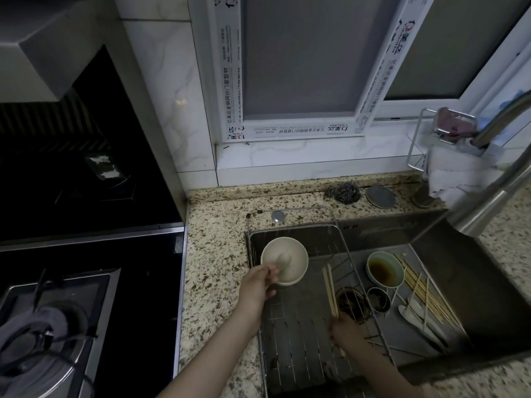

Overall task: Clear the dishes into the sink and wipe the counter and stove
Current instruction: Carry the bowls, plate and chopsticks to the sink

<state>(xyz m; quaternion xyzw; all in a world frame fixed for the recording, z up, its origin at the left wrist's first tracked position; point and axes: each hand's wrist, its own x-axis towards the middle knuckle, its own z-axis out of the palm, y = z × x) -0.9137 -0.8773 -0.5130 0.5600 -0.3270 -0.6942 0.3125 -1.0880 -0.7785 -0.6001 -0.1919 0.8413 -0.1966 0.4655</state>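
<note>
My left hand (260, 284) grips the near rim of a stack of cream bowls (293, 255) with a white spoon (284, 261) inside, over the wire drain rack (298, 349) in the left part of the steel sink (465, 271). My right hand (344, 330) holds a pair of wooden chopsticks (330, 288) pointing away over the rack. On the sink floor lie a pale green bowl with brown sauce (385, 270), a small dark dish (378, 300), white spoons (413, 310) and several bamboo skewers (422, 288).
Speckled granite counter (212, 271) lies between sink and black gas stove (94, 297), where a grey cloth (31, 331) sits on the burner. A steel scrubber (343, 192), a grey lid (380, 196) and a rack with cloths (454, 156) stand behind the sink. The faucet (494, 196) overhangs at right.
</note>
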